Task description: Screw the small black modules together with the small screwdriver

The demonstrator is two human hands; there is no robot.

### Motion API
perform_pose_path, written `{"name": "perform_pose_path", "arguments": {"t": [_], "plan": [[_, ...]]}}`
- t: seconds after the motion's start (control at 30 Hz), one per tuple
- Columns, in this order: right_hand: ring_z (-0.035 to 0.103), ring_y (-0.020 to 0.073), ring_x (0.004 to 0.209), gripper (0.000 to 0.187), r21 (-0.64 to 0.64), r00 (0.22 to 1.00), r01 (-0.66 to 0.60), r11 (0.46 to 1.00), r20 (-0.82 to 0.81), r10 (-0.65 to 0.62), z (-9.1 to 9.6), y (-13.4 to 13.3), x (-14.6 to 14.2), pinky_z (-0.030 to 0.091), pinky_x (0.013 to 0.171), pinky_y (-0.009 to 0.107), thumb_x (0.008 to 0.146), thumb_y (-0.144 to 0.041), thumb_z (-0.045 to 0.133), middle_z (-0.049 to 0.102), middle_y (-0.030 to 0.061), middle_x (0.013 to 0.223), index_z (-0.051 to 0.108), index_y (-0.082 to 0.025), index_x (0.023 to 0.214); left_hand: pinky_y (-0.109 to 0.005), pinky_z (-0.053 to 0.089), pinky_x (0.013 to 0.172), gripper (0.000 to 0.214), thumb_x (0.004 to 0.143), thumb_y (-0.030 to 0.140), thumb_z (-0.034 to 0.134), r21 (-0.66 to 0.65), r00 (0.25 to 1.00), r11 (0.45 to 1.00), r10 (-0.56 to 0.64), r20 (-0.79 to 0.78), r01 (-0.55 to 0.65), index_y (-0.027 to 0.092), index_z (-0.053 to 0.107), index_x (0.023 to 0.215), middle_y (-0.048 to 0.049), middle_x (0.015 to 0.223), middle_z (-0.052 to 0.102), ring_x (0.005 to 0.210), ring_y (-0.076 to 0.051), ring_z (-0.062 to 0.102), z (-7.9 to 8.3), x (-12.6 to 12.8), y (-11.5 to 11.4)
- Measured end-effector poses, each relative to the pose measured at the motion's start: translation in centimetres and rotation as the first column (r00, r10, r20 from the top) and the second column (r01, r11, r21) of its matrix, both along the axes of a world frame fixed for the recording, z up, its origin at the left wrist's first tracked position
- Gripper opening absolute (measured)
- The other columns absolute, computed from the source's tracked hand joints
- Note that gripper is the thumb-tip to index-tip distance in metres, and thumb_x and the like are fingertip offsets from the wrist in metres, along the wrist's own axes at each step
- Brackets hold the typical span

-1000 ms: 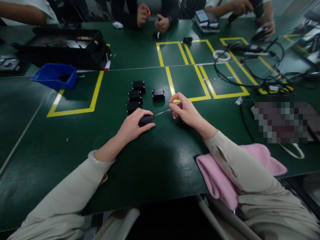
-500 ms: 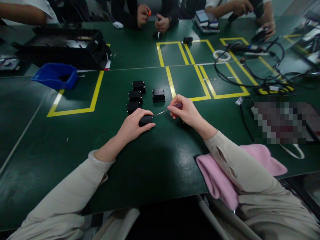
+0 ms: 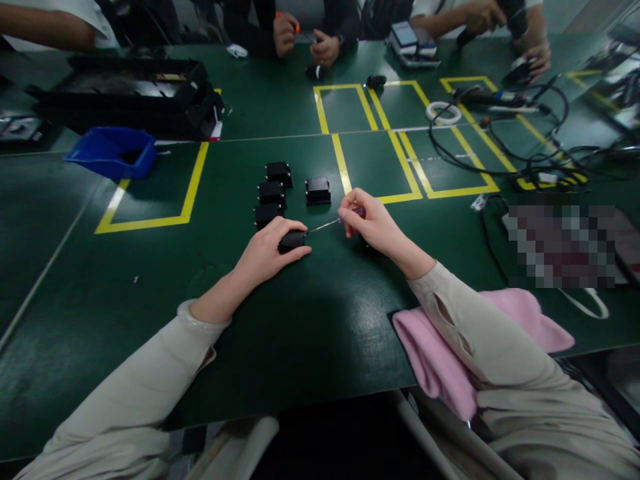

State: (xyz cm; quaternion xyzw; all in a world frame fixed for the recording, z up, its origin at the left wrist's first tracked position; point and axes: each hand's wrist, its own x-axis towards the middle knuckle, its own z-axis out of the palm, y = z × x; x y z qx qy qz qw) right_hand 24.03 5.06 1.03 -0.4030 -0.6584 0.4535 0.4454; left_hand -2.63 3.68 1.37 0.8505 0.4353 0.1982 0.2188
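My left hand [image 3: 265,250] is closed over a small black box [image 3: 291,241] and presses it to the green table [image 3: 310,320]. My right hand [image 3: 373,223] pinches a thin screwdriver [image 3: 330,225] with a dark red handle; its metal tip reaches the box's right end. Three more black boxes [image 3: 271,193] stand in a column just behind my left hand. A fourth black box [image 3: 317,190] sits to their right, near a yellow tape line.
A pink cloth [image 3: 440,360] lies under my right forearm at the table's near edge. A blue bin [image 3: 113,152] and a black case [image 3: 135,93] stand at the far left. Cables [image 3: 505,133] sprawl at the right. Other people's hands [image 3: 325,48] work along the far side.
My right hand's fingers have shifted slightly on the screwdriver handle, as if turning it. My left hand and the box have stayed in place.
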Motion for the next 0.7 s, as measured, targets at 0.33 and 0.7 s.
{"name": "perform_pose_path", "arguments": {"t": [0.33, 0.7], "plan": [[0.059, 0.0101, 0.053, 0.021, -0.014, 1.000, 0.009, 1.000, 0.002, -0.009, 0.06, -0.09, 0.12, 0.045, 0.055, 0.026, 0.095, -0.030, 0.071, 0.059, -0.0068, 0.068, 0.051, -0.024, 0.094, -0.045, 0.054, 0.098, 0.037, 0.097, 0.048, 0.068, -0.008, 1.000, 1.000, -0.001, 0.000, 0.001, 0.023, 0.064, 0.124, -0.0098, 0.123, 0.068, 0.113, -0.031, 0.065, 0.06, -0.06, -0.03], [0.057, 0.0108, 0.052, 0.025, -0.018, 1.000, -0.012, 1.000, -0.011, 0.012, -0.14, 0.02, 0.05, 0.045, 0.057, 0.026, 0.104, -0.044, 0.062, 0.055, -0.0086, 0.057, 0.049, -0.025, 0.094, -0.046, 0.053, 0.098, 0.037, 0.097, 0.048, 0.068, -0.003, 1.000, 1.000, 0.001, 0.001, -0.001, 0.023, 0.064, 0.124, -0.0094, 0.123, 0.068, 0.112, -0.030, 0.065, -0.05, -0.07, -0.03]]}}
